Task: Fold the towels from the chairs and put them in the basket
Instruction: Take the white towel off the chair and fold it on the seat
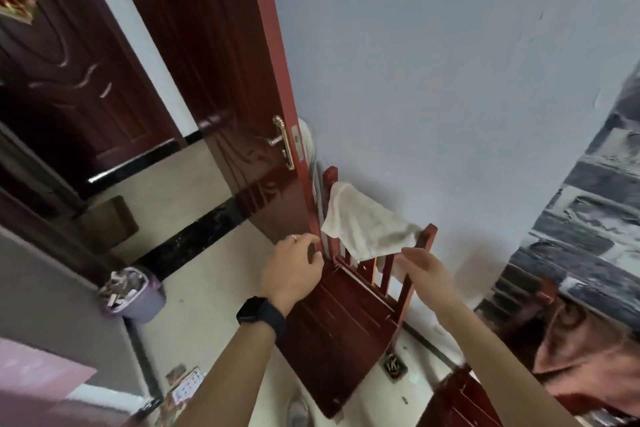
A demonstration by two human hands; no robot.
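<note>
The white towel [363, 225], still unfolded, is being left draped over the chair [339, 322] back at mid-frame and approached by a loosely curled, empty left hand [292, 274] and a straight-fingered right hand [420, 263].

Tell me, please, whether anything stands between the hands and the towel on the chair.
Nothing visible does. The towel drapes over the chair back, with the left hand and right hand close below it.
</note>
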